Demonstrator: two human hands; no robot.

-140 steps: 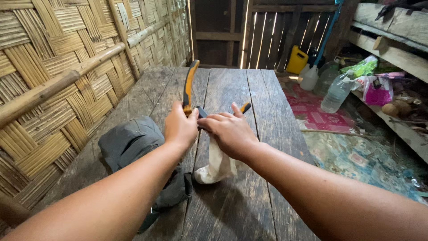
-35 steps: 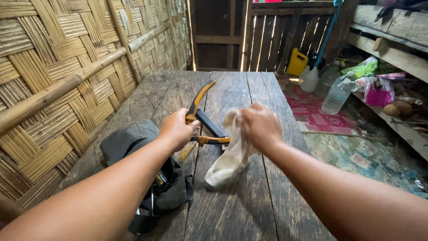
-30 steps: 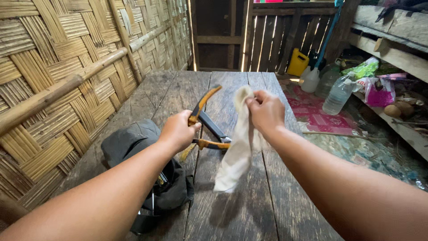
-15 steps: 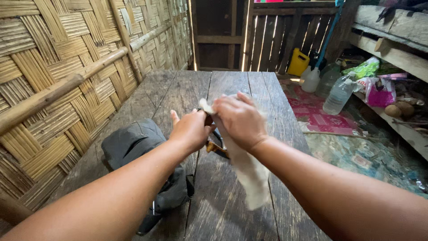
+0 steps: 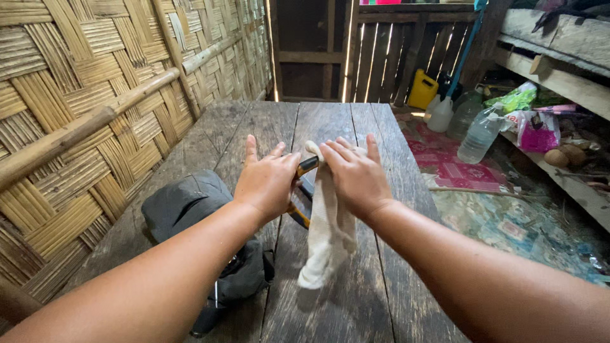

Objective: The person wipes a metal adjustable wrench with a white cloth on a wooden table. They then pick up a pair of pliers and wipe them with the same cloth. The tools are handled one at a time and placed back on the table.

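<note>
Both hands work a cloth over an orange-handled tool.
Left hand [image 5: 270, 181] steadies the tool [image 5: 307, 166], fingers spread; right hand [image 5: 356, 174] presses the pale cloth [image 5: 327, 235] against it above the wooden table [image 5: 375, 292].

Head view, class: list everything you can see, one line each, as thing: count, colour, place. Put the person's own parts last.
wooden table: one, grey-brown planks, centre
tool: one, orange handles, between the hands
cloth: one, off-white, hanging from the right hand
bag: one, dark grey, table's left side
woven wall: one, tan, left
jerrycan: one, yellow, floor behind
plastic bottle: one, clear, right floor
left hand: on the tool
right hand: grips the cloth
</note>
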